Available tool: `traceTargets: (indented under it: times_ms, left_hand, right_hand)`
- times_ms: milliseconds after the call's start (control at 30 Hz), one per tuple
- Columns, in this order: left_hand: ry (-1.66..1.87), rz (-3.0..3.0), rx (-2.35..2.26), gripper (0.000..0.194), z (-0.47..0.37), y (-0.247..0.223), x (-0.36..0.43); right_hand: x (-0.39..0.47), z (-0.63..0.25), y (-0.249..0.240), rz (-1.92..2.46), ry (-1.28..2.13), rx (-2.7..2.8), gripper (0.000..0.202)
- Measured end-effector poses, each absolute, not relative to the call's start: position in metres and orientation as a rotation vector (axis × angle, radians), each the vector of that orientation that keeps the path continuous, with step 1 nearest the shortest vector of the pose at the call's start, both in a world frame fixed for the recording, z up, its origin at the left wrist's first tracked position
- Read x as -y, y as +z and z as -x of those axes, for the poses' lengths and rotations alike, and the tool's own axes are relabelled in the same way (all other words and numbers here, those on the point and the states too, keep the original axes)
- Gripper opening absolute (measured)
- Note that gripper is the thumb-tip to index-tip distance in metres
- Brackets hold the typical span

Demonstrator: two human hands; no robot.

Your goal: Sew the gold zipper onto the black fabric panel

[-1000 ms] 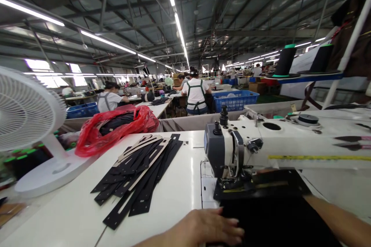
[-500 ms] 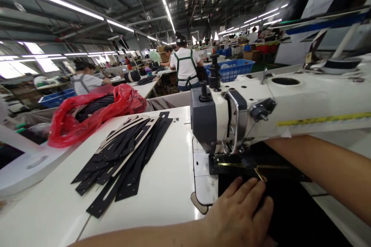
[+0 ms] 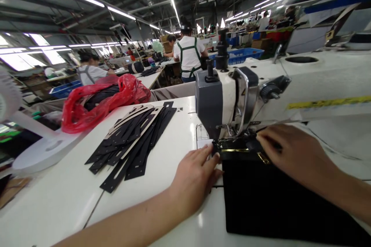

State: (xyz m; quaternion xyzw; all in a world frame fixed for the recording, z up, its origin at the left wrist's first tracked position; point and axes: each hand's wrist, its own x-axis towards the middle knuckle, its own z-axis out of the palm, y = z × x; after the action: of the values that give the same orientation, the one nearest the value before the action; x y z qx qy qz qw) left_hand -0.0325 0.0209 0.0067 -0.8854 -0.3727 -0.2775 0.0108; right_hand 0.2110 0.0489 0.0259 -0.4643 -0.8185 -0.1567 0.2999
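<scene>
A black fabric piece with a gold-toothed zipper along its upper part lies under the sewing machine head. The zipper's gold pull tab hangs at the right end of the visible teeth. My left hand has its fingers closed at the fabric's left edge, by the zipper end. To the right of the presser area, my right hand pinches the fabric's upper edge; its fingertips are partly hidden. The needle and presser foot are hard to make out.
On the white table, left of the machine, lies a fanned pile of black and beige strips. Behind it sits a red plastic bag with dark material. A white fan stands at left. Other people work farther back.
My left hand has moved off the fabric's top to its left edge. My right hand has come out from behind the machine arm to the zipper. More of the fabric's left edge shows.
</scene>
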Motion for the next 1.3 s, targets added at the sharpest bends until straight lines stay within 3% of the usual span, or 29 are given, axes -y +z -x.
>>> traceTargets:
  times_ms: [300, 1300]
  left_hand:
    - [-0.692, 2.711, 1.065, 0.025, 0.027, 0.000, -0.028]
    - [-0.603, 2.842, 1.130, 0.026, 0.029, 0.008, -0.037]
  right_hand:
    - [-0.030, -0.165, -0.008, 1.041, -0.195, 2.404, 0.032]
    - [-0.042, -0.165, -0.002, 1.102, -0.218, 2.415, 0.028]
